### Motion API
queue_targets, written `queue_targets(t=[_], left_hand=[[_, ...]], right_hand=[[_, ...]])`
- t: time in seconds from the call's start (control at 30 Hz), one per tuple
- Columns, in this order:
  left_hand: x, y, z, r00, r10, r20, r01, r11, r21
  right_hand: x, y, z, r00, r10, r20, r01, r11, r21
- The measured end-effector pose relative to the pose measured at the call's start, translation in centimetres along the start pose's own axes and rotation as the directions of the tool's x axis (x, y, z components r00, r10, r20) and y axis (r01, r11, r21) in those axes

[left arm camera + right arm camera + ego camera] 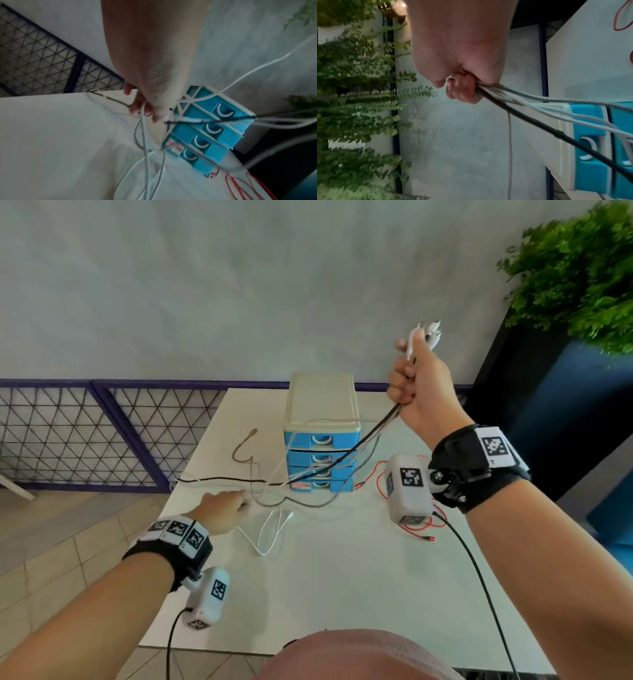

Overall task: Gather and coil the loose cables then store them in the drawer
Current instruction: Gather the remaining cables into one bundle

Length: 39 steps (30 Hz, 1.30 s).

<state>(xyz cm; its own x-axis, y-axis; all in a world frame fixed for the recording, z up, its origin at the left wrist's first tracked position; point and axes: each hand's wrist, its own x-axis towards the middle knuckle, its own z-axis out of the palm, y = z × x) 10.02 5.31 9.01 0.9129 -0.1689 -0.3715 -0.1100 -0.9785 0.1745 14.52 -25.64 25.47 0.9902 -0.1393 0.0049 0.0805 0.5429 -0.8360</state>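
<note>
My right hand [416, 385] is raised above the table's back right and grips a bundle of cables [370, 433] [530, 105]: black, white and braided grey. Their plug ends [428, 332] stick up out of the fist. The cables run down and left across the blue drawer unit [320, 446] to my left hand [227, 508], which pinches them low over the table, at the left [145, 108]. A white cable loop [274, 529] lies slack below that hand. A red cable [411, 525] lies loose on the table at the right. All drawers look closed.
The white table [342, 594] ends close to my left hand, with tiled floor beyond. A mesh fence [85, 436] and a grey wall stand behind. A dark planter with a green plant [575, 268] stands at the right. A braided cable end [246, 443] curls left of the drawers.
</note>
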Motion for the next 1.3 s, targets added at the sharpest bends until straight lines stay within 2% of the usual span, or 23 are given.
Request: queue_targets(t=[0.07,0.1,0.13,0.17,0.23,0.33,0.4,0.53,0.57,0.67,0.7,0.87,0.97,1.17,1.2,1.23,1.27,1.3], left_hand=[[0.2,0.0,-1.3,0.995,-0.027,0.101,0.031,0.999,-0.041],[0.3,0.8,-2.1,0.995,-0.006,0.105,0.019,0.993,-0.12],[0.3,2.0,-3.2,0.998,0.023,0.053,-0.012,0.98,-0.2],[0.0,3.4,-4.5,0.997,0.061,-0.05,-0.073,0.958,-0.279],[-0.5,6.2,-7.2,0.959,0.116,-0.259,-0.221,0.878,-0.425],[-1.2,9.0,-10.2,0.928,0.197,-0.315,-0.359,0.692,-0.626],[-1.7,9.8,-11.7,0.9,0.245,-0.36,-0.43,0.629,-0.648],[-2.1,10.9,-13.2,0.791,0.415,-0.45,-0.612,0.574,-0.545],[-2.1,11.3,-13.3,0.783,0.393,-0.482,-0.618,0.579,-0.532],[-1.4,12.7,-13.5,0.772,0.226,-0.594,-0.586,0.615,-0.528],[-1.3,13.3,-13.6,0.766,0.219,-0.604,-0.591,0.61,-0.528],[-0.6,14.4,-14.2,0.762,0.289,-0.579,-0.634,0.517,-0.576],[-0.3,14.1,-14.3,0.753,0.32,-0.575,-0.645,0.532,-0.549],[0.5,13.6,-13.3,0.788,0.23,-0.571,-0.607,0.448,-0.657],[0.5,13.7,-12.8,0.817,0.207,-0.538,-0.572,0.407,-0.712],[0.2,14.0,-12.3,0.859,0.203,-0.469,-0.511,0.314,-0.8],[-0.2,14.5,-11.6,0.892,0.241,-0.383,-0.432,0.201,-0.879],[-0.5,15.0,-10.9,0.899,0.309,-0.31,-0.364,0.135,-0.922]], right_hand=[[-0.4,1.2,0.4,0.998,0.041,0.055,-0.037,0.997,-0.068],[-0.6,1.9,0.6,0.995,0.06,0.082,-0.052,0.994,-0.1],[-0.9,2.7,0.8,0.991,0.081,0.108,-0.067,0.989,-0.129],[-1.2,3.5,0.9,0.985,0.103,0.139,-0.081,0.984,-0.156],[-1.6,4.8,1.1,0.967,0.138,0.214,-0.097,0.977,-0.192],[-2.1,5.9,1.1,0.95,0.175,0.258,-0.118,0.967,-0.225],[-2.4,6.0,1.0,0.948,0.179,0.264,-0.11,0.96,-0.259],[-2.7,6.1,0.6,0.939,0.182,0.293,-0.081,0.942,-0.324],[-2.8,6.2,0.6,0.935,0.185,0.301,-0.08,0.941,-0.328],[-3.1,6.5,0.6,0.913,0.215,0.347,-0.091,0.936,-0.341],[-3.3,6.6,0.7,0.902,0.228,0.366,-0.094,0.932,-0.349],[-3.7,6.7,0.8,0.854,0.295,0.429,-0.132,0.92,-0.37],[-3.7,6.2,0.4,0.83,0.324,0.455,-0.145,0.912,-0.385],[-3.6,6.3,0.5,0.835,0.316,0.451,-0.146,0.917,-0.371],[-3.5,6.4,0.7,0.849,0.294,0.44,-0.139,0.926,-0.35],[-3.3,6.4,1.0,0.869,0.26,0.421,-0.126,0.939,-0.319],[-3.0,6.3,1.3,0.897,0.214,0.387,-0.104,0.953,-0.286],[-2.7,6.1,1.6,0.926,0.165,0.341,-0.077,0.963,-0.257]])
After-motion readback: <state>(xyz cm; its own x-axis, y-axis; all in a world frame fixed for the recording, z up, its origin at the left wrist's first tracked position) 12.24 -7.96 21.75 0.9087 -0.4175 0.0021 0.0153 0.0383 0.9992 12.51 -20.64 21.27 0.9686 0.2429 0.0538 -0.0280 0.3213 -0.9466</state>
